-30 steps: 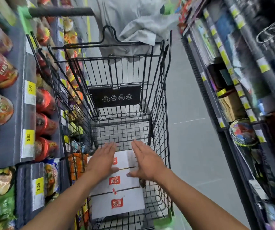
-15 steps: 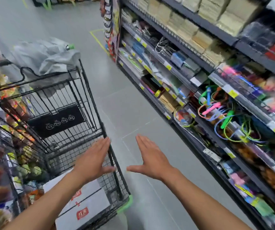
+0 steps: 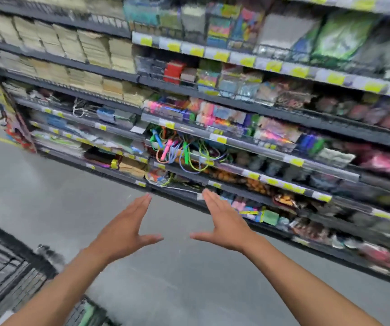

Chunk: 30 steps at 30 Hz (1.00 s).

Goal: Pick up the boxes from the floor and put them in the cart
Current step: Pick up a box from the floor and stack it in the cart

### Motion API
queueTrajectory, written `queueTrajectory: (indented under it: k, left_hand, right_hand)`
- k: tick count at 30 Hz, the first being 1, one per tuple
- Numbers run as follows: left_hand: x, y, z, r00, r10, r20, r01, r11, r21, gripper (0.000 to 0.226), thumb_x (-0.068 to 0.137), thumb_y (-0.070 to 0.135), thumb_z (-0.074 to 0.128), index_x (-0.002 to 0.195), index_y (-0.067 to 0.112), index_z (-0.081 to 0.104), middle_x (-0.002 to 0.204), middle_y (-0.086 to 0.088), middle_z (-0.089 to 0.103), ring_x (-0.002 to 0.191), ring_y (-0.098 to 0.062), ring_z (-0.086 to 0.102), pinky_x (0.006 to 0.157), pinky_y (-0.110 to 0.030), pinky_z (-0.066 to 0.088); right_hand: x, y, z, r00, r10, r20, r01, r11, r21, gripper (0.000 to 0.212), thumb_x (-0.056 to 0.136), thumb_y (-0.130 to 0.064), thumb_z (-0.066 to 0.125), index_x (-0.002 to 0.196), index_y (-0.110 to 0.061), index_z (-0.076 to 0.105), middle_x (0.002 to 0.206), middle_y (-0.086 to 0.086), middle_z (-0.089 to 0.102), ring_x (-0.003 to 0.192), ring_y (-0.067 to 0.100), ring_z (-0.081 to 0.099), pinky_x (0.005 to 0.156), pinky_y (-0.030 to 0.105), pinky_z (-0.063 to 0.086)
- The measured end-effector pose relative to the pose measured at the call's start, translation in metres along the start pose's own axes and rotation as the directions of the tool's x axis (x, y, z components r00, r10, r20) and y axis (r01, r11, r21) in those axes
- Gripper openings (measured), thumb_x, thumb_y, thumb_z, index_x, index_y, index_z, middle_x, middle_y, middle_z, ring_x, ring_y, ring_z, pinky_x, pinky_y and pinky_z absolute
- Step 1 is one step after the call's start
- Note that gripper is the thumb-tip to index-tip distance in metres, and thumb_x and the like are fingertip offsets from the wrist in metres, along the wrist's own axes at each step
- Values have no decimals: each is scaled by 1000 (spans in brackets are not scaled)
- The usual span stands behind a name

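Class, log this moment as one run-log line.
left hand: open, empty | right hand: open, empty | cart: lower left | boxes: unseen

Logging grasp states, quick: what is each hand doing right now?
Left hand: open, holding nothing.
Right hand: open, holding nothing.

Black wire cart (image 3: pixel 12 274), blurred, at lower left corner, contents not discernible

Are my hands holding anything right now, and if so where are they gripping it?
Nothing is held. The left hand and right hand are both open and empty above the floor.
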State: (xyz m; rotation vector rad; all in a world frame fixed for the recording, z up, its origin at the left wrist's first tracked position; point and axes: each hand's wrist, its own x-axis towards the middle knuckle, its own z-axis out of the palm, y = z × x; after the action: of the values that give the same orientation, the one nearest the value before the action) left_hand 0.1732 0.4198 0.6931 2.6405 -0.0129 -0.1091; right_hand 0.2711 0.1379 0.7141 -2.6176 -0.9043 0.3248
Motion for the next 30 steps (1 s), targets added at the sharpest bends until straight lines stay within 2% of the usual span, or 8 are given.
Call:
queueTrajectory:
  k: [5,9,15,19,21,25,28,30]
  left_hand:
    - [62,91,22,973,214,81,-217,976,27,138,54,108,18,163,23,4,169,11,3,154,-3,2,120,-20,9]
    - [106,169,53,881,417,224,-429,903,9,135,56,106,22,162,25,4,169,10,5,154,-5,3,122,-25,14]
    - [141,284,118,637,665,390,-702,709,-62,128,63,100,36,162,27,4,170,8,6,155,-7,3,125,-34,16]
    - [140,348,148,427,779,459,-825,543,-155,118,76,83,56,163,25,0,169,9,-3,154,-5,1,119,-21,7]
    - [141,371,161,332,807,489,-858,474,-200,127,67,96,42,163,23,3,170,6,1,155,-7,3,119,-19,4]
    - [137,397,188,172,837,519,-899,349,-265,146,48,109,13,162,17,9,169,1,7,155,-12,8,119,-19,2]
    - [125,411,199,73,836,543,-913,275,-300,149,45,109,13,162,18,5,170,2,3,155,-10,3,120,-20,1]
    - [117,419,208,14,835,549,-915,232,-329,141,54,106,29,163,21,2,170,3,2,155,-9,1,122,-24,5]
  right_hand:
    - [-79,71,-32,965,234,-122,-226,971,77,125,74,-86,60,164,-22,2,171,-8,2,157,11,1,128,39,9]
    - [-153,109,-44,857,463,-227,-440,886,146,122,78,-77,66,164,-21,0,171,-8,0,157,11,0,128,35,8]
    - [-260,125,-44,581,754,-306,-706,654,272,120,80,-74,66,164,-18,-1,172,-2,0,157,15,2,127,32,8]
    - [-320,112,-32,345,892,-293,-806,441,395,124,75,-85,55,164,-18,0,172,1,1,157,18,3,126,31,7]
    - [-341,105,-22,240,928,-286,-830,349,435,130,65,-94,42,164,-20,1,172,0,2,157,17,4,125,30,6]
    - [-370,91,1,50,956,-290,-833,200,516,119,78,-80,63,164,-22,6,172,-2,5,157,15,4,126,32,7]
    - [-382,74,10,-46,957,-288,-824,127,553,116,81,-75,65,164,-21,6,172,-5,5,157,13,2,127,33,8]
    - [-391,65,15,-100,955,-280,-824,78,562,117,80,-76,65,164,-20,6,172,-5,5,157,13,4,127,35,12]
